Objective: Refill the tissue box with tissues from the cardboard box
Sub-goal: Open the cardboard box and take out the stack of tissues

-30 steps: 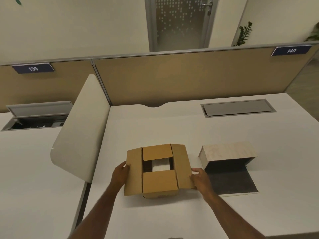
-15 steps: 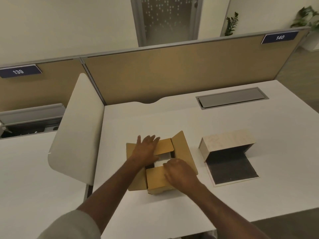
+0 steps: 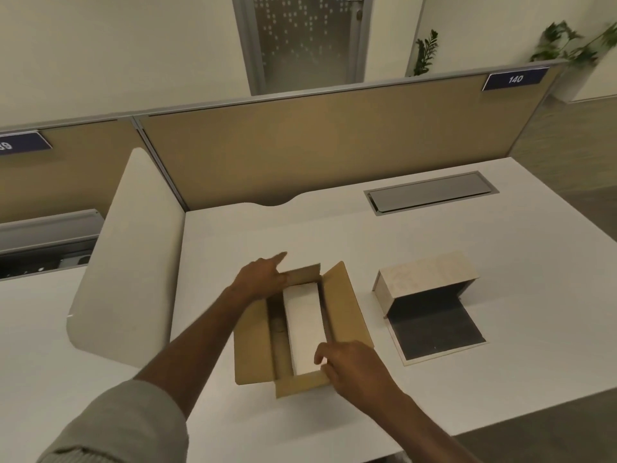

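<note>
The left hand (image 3: 263,277) is spreading flat on the cardboard box's (image 3: 300,329) far flap, the right hand (image 3: 350,365) pressing its near flap; white tissues (image 3: 305,329) are lying inside. The tissue box (image 3: 427,302) is sitting open to the right on the white desk (image 3: 434,235), a tan partition (image 3: 334,145) standing behind.

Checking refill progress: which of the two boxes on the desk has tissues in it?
The brown cardboard box between the hands; a white tissue stack lies inside. The pale tissue box to its right lies open and empty.

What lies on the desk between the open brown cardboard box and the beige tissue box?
Nothing: in the head view, only bare white desk separates the open brown cardboard box from the beige tissue box.
</note>
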The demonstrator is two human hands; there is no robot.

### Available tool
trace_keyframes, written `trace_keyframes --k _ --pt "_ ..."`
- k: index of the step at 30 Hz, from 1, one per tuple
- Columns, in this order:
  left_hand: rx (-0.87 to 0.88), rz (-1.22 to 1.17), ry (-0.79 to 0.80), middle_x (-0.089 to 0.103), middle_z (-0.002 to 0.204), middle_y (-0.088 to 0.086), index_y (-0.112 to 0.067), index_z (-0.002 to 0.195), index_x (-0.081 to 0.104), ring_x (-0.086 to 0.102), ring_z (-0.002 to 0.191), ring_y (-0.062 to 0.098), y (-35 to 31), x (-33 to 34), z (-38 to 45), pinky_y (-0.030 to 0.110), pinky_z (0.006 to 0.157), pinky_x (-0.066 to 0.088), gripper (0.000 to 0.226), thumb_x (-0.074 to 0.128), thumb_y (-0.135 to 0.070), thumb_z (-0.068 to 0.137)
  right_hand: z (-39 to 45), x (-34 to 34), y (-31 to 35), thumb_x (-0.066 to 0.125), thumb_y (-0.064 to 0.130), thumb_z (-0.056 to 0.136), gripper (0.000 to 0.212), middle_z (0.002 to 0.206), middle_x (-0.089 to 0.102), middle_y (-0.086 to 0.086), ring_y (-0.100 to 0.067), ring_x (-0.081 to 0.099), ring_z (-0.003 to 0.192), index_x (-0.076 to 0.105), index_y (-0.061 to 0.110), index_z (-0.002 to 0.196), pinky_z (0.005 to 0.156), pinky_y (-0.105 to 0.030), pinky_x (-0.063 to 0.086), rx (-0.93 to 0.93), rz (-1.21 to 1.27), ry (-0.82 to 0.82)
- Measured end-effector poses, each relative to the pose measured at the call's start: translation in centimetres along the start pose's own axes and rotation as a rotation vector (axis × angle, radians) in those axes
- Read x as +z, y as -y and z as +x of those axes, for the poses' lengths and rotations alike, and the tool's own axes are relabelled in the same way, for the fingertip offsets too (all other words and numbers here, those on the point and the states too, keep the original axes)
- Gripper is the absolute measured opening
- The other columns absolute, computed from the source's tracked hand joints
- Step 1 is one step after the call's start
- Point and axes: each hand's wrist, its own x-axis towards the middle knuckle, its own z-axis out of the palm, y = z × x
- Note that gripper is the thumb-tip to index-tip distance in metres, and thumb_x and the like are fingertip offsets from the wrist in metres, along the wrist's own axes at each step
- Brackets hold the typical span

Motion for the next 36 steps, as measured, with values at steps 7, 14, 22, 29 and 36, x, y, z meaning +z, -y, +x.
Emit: trace_keyframes --k 7,14,22,29,36 --pt "-0.326 -0.079 -0.049 0.063 0.126 0.013 -0.015 0.148 0.027 0.064 0.109 0.033 0.8 -0.8 2.1 0.046 0.101 0.048 0.088 0.072 -0.049 0.080 -2.1 3.3 -0.4 0.045 0.015 0.093 0.023 0.109 0.067 -0.005 -0.023 0.062 0.098 0.063 0.018 0.106 0.085 -0.032 0.049 0.073 0.012 0.200" --pt "-0.384 0.108 0.006 0.056 0.135 0.012 -0.013 0.140 0.037 0.049 0.128 0.033 0.5 -0.1 2.4 0.051 0.111 0.033 0.074 0.067 -0.049 0.083 -2.3 4.7 -0.8 0.045 0.032 0.099 0.023 0.118 0.066 -0.002 -0.021 0.062 0.104 0.060 0.022 0.113 0.092 -0.030 0.048 0.079 0.052 0.221" --pt "-0.154 -0.732 -0.647 0.072 0.097 -0.012 -0.028 0.101 0.068 0.066 0.088 0.001 -4.5 3.0 -6.8 0.029 0.082 0.058 0.017 0.062 -0.017 0.089 2.7 -0.2 -0.5 0.044 0.041 0.095 0.025 0.104 0.070 0.014 0.003 0.056 0.088 0.067 0.034 0.105 0.078 -0.007 0.042 -0.027 0.101 -0.060" --pt "-0.639 -0.948 -0.169 0.048 0.148 0.006 -0.018 0.138 0.046 0.050 0.130 0.027 -6.9 10.7 -8.4 0.035 0.100 0.044 0.052 0.061 -0.037 0.092 13.4 -3.7 -1.8 0.053 0.027 0.098 0.036 0.142 0.058 0.001 -0.021 0.053 0.129 0.058 0.024 0.133 0.107 -0.032 0.042 -0.125 -0.079 -0.040" --pt "-0.885 -0.781 0.004 0.047 0.146 0.016 -0.005 0.143 0.036 0.051 0.129 0.033 -5.9 12.8 -5.5 0.039 0.102 0.048 0.070 0.054 -0.049 0.093 18.3 -2.6 -3.1 0.051 0.016 0.097 0.038 0.133 0.063 -0.005 -0.027 0.061 0.116 0.056 0.019 0.134 0.091 -0.038 0.056 -0.148 -0.266 0.168"
